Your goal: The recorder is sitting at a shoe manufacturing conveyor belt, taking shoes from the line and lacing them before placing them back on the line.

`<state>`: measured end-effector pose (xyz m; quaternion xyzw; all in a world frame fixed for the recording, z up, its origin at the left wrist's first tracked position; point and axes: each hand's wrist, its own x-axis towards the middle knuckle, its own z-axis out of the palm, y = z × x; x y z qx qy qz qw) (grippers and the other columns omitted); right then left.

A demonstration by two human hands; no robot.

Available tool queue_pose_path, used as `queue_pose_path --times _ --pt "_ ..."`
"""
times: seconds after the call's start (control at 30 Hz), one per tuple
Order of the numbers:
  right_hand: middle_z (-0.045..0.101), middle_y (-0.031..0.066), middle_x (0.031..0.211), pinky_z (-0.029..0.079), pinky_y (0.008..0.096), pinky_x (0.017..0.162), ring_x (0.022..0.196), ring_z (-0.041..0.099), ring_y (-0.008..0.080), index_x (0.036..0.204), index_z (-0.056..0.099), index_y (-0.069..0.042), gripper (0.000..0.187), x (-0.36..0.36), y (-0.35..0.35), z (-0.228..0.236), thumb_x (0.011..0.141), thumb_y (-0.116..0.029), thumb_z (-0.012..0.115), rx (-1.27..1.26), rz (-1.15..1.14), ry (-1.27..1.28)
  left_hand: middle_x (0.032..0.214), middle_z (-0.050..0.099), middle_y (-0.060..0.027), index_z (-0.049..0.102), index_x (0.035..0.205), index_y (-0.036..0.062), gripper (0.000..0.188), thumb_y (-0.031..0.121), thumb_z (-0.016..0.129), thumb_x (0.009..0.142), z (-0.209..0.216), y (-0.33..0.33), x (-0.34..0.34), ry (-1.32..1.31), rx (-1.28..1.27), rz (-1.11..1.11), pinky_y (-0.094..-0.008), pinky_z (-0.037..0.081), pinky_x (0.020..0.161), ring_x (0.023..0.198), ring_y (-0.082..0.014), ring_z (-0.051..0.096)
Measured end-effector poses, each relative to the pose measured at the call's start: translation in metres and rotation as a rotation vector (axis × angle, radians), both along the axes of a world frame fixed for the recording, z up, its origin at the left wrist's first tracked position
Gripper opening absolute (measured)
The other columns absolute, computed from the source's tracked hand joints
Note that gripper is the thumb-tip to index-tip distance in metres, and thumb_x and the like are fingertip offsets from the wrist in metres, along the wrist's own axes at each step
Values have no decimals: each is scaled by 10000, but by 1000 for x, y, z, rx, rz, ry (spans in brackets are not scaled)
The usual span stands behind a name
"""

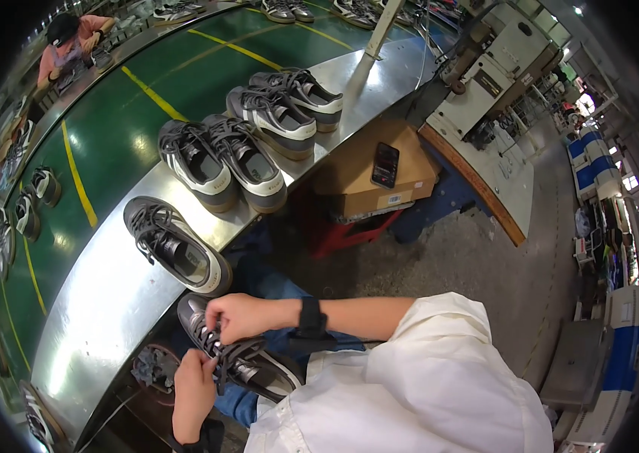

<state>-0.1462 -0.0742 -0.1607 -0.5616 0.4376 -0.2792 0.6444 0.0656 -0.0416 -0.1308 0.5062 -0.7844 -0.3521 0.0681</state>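
Observation:
A dark grey sneaker [248,370] with pale trim lies across my lap, its toe toward the metal table edge. Its dark shoelaces [242,349] are threaded, with loose loops over the upper. My right hand [240,317] is closed over the front of the lacing, fingers pinched on the lace. Closer to me on the left, my left hand [194,386] pinches a lace by the shoe's side. The exact spot between the fingertips is partly hidden. Right beside my hands, another laced sneaker [177,245] stands on the metal ledge [93,317].
Farther along the ledge stand several matching sneakers [270,124]. Beyond runs a green conveyor belt [123,143] with yellow lines. A phone [385,165] lies on a cardboard box [361,198] atop a red stool [342,235]. A sewing machine [486,83] stands to the right; a co-worker [70,49] sits across the belt.

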Motion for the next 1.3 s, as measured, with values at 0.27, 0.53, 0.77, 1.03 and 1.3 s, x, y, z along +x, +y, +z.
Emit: queue_pose_path --times 0.27,0.53,0.77,1.03,1.3 --pt "601 69 695 445 310 569 613 575 173 874 531 -47 282 -7 21 30 786 -248 708 -139 -122 206 776 472 1 517 840 36 149 79 659 828 -13 48 -14 443 -109 568 -207 369 577 724 -93 462" --pt "600 70 696 452 312 576 628 590 174 868 589 -40 196 6 16 30 687 -40 665 -147 48 23 756 449 -97 484 760 2 182 53 657 785 -6 30 -10 251 -116 249 -323 384 652 707 -255 463" --pt "594 5 821 481 220 654 744 578 75 955 576 -53 151 -25 39 -7 838 -109 652 408 -241 -250 793 489 -72 519 798 14 126 55 635 821 -36 56 30 463 233 455 -266 397 629 728 -170 483" --pt "585 69 801 451 342 658 693 574 225 837 614 -43 162 -14 29 53 772 -173 685 -517 11 415 875 530 -100 602 808 57 200 97 758 688 11 44 -17 281 -412 276 -365 428 693 813 -292 527" --pt "563 84 677 430 373 643 650 548 284 776 599 -50 173 1 22 58 750 -196 687 -694 336 587 823 533 -124 531 822 43 181 78 687 737 5 39 -27 122 -295 156 -405 391 658 784 -314 528"
